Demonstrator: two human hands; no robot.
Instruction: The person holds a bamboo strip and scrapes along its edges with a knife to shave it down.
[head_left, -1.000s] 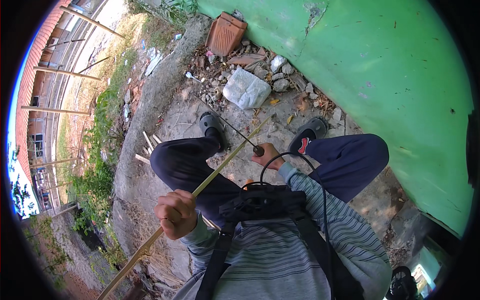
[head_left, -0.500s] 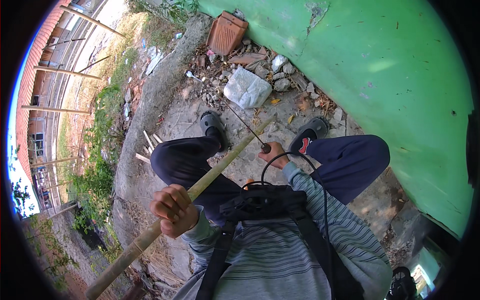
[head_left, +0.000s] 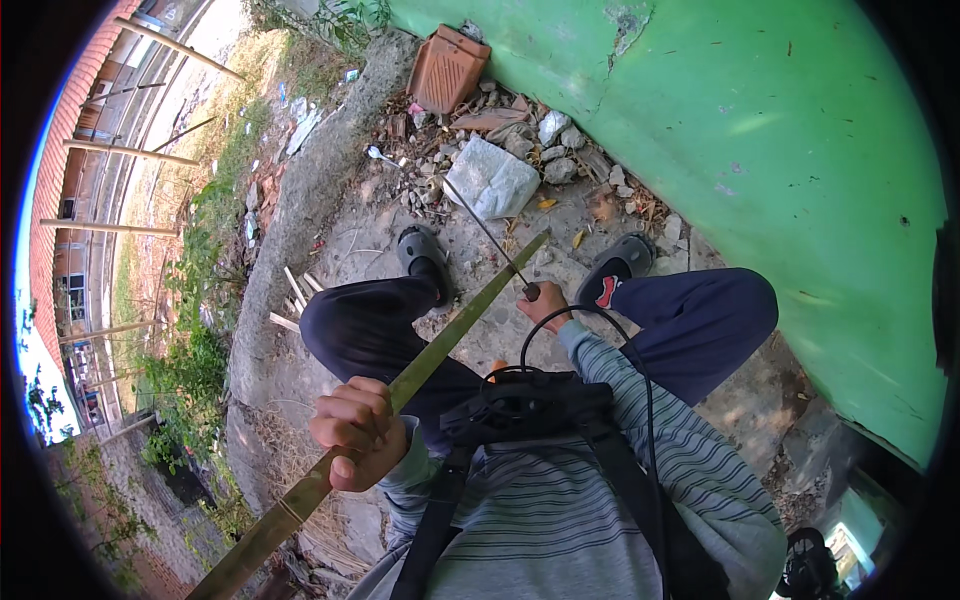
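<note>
My left hand [head_left: 356,432] is wrapped round a long split bamboo strip [head_left: 460,325] with a greenish face. The strip slants from the lower left, past my left knee, to a tip between my feet. My right hand [head_left: 550,308] grips the dark handle of a long thin-bladed knife [head_left: 487,236], its fingers closed. The blade points away to the upper left and crosses the strip near its far end; whether the edge touches the bamboo I cannot tell.
A white block-shaped bundle [head_left: 490,178] lies beyond my feet, among stone rubble [head_left: 560,170] and an orange roof tile [head_left: 447,70]. The green wall [head_left: 760,160] rises at right, a low concrete ledge [head_left: 305,190] runs at left. Pale sticks [head_left: 296,290] lie beside my left knee. A black cable [head_left: 648,400] loops over my right forearm.
The bamboo strip has turned over in my left hand, from a pale face to a greener one. My left hand has shifted slightly right; the knife has barely moved.
</note>
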